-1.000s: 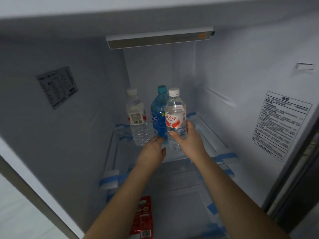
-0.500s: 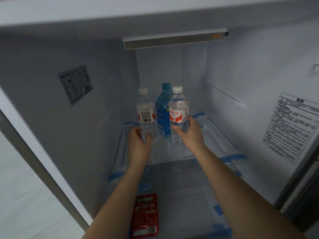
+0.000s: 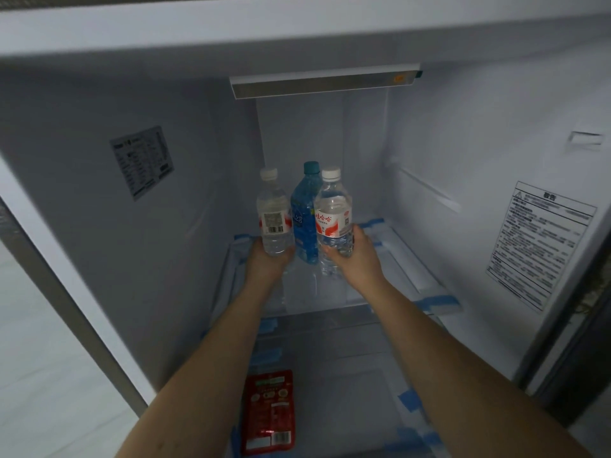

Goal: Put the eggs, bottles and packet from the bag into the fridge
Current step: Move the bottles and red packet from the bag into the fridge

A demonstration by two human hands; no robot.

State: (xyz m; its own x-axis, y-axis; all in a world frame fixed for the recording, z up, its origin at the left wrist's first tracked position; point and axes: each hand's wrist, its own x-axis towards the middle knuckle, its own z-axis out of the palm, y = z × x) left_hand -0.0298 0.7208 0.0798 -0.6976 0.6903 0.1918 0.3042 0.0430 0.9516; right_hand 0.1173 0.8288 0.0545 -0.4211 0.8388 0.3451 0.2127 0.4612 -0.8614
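Note:
Three bottles stand upright together at the back of the fridge's glass shelf [image 3: 406,259]. My left hand [image 3: 266,261] grips the base of the clear bottle with a barcode label [image 3: 272,219] on the left. My right hand [image 3: 353,256] is wrapped around the lower part of the clear bottle with a red and white label [image 3: 334,216] on the right. Between them, untouched, is the blue bottle [image 3: 305,213]. A red packet [image 3: 268,411] lies flat on the lower shelf, under my left forearm. No eggs or bag are in view.
The fridge's side walls carry a sticker on the left [image 3: 142,161] and a warning label on the right [image 3: 539,242]. A light bar [image 3: 325,81] sits at the top back. Blue tape strips mark the shelf edges. Pale floor [image 3: 39,375] shows at the left.
My left hand has moved from the blue bottle's base to the barcode-labelled bottle on the left and closed on it. My right hand has stayed on the red-labelled bottle.

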